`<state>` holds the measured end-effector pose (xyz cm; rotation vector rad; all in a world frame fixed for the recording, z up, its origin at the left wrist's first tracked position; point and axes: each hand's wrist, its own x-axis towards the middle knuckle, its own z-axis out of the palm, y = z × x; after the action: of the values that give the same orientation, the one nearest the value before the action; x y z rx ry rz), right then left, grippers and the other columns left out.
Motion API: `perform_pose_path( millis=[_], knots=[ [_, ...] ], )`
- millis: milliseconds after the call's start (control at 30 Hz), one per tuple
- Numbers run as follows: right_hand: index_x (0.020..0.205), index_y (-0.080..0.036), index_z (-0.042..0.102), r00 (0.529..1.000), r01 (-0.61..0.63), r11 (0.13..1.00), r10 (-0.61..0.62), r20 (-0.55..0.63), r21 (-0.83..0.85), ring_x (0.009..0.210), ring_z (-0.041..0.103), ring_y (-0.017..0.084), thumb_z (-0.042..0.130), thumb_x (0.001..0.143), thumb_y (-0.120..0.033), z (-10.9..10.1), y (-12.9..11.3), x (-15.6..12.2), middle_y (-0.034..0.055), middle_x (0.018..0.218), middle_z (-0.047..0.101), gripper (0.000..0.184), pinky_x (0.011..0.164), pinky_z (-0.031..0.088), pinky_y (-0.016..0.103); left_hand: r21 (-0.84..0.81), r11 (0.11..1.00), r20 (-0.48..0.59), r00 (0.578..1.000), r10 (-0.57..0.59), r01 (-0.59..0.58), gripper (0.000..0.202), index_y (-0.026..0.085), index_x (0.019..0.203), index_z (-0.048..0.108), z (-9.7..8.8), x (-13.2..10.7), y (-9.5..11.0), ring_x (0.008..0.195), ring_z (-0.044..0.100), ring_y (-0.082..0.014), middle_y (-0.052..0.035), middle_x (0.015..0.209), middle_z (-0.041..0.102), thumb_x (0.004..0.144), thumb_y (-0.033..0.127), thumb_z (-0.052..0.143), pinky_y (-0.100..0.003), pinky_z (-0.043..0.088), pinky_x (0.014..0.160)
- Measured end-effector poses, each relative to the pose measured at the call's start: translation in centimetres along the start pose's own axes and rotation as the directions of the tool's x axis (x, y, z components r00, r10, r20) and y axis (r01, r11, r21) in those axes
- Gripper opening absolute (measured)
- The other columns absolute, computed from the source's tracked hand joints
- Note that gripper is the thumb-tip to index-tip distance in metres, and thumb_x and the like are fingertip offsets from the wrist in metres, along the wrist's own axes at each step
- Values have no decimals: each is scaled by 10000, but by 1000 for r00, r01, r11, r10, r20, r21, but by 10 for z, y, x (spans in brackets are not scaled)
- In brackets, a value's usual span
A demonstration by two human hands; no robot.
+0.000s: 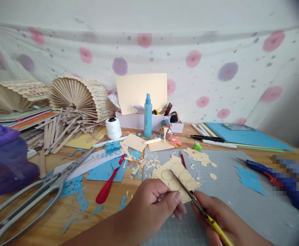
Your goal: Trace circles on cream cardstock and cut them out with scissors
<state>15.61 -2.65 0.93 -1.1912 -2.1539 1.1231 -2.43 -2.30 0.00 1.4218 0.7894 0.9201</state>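
Note:
My left hand (155, 205) pinches the lower edge of a cream card (173, 172) between thumb and fingers. Several circles are drawn in pencil on the card. In my right hand (216, 212) are slim scissors (181, 184) with a yellow handle, their blades lying across the card and pointing up and left. Whether the blades are apart cannot be made out. Cut cream ovals (196, 155) lie just beyond the card, and cream scraps (151, 160) are scattered to its left. A red pencil (183, 159) lies behind the card.
A grey cutting mat (231, 205) lies under my hands. Large metal shears (50, 182), a red-handled tool (108, 188) and blue paper scraps (81, 201) are at left. A blue glue bottle (147, 119) and thread spool (113, 128) stand behind. A blue-handled tool (262, 169) lies at right.

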Motion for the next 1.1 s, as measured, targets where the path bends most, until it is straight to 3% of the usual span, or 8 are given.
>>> perform_pose_path(
  millis=[167, 267, 433, 533, 667, 800, 967, 1100],
  knots=[
    [642, -202, 438, 990, -118, 960, 94, 105, 252, 459, 303, 76, 585, 621, -347, 6, 8, 5, -75, 470, 317, 208, 473, 357, 166, -17, 1000, 6, 1000, -4, 4, 261, 121, 643, 588, 1, 1, 1, 537, 533, -90, -39, 588, 584, 761, 328, 482, -210, 440, 547],
    [665, -201, 476, 997, -57, 976, 44, 66, 209, 508, 394, 102, 568, 638, -448, 5, 5, 3, -48, 525, 423, 266, 508, 394, 185, 12, 1000, 4, 1000, -1, 1, 261, 124, 641, 581, 0, 1, 1, 545, 536, -94, -43, 602, 590, 767, 320, 464, -214, 441, 550],
    [779, -213, 581, 999, 36, 998, -34, -40, 43, 614, 510, 180, 508, 658, -566, 0, -7, -6, 39, 702, 588, 380, 559, 449, 244, 229, 973, 29, 999, 16, -23, 268, 131, 629, 590, -1, -1, -3, 562, 534, -109, -37, 590, 586, 781, 292, 439, -225, 430, 555],
    [753, -218, 593, 999, 42, 995, -41, -11, 95, 648, 529, 187, 491, 696, -573, -1, -7, -7, 34, 682, 581, 374, 601, 460, 253, 255, 967, 70, 998, 1, -19, 266, 136, 655, 589, -2, -1, -6, 573, 532, -108, -29, 610, 584, 793, 297, 429, -217, 426, 543],
    [656, -191, 540, 998, -1, 982, -12, 65, 190, 565, 491, 129, 556, 683, -535, 2, 3, -2, -12, 608, 519, 346, 505, 425, 199, 321, 947, 57, 998, 3, -22, 274, 137, 616, 576, -3, -1, -8, 558, 522, -101, -20, 590, 574, 790, 285, 425, -211, 418, 536],
    [672, -191, 527, 997, -58, 988, 50, 57, 143, 553, 489, 123, 532, 711, -478, 6, 8, -3, -21, 573, 530, 289, 489, 406, 192, 373, 927, 51, 998, 26, -43, 276, 135, 596, 574, -3, 0, -5, 562, 523, -100, -23, 580, 573, 783, 270, 423, -205, 412, 539],
    [791, -222, 570, 1000, -6, 1000, 6, -30, 19, 571, 507, 168, 466, 692, -578, 2, -7, -12, 22, 651, 575, 384, 507, 427, 239, 429, 900, 87, 995, 38, -72, 261, 140, 600, 572, -2, -1, -1, 542, 508, -95, -14, 568, 567, 783, 241, 415, -197, 392, 521],
    [778, -233, 547, 1000, -10, 995, 9, 11, 96, 635, 521, 184, 417, 690, -683, 2, -8, -13, 20, 694, 570, 477, 574, 437, 251, 472, 879, 111, 994, 14, -65, 256, 150, 588, 565, -1, -1, 0, 506, 492, -99, -13, 560, 567, 783, 240, 426, -201, 365, 480]
  ],
)
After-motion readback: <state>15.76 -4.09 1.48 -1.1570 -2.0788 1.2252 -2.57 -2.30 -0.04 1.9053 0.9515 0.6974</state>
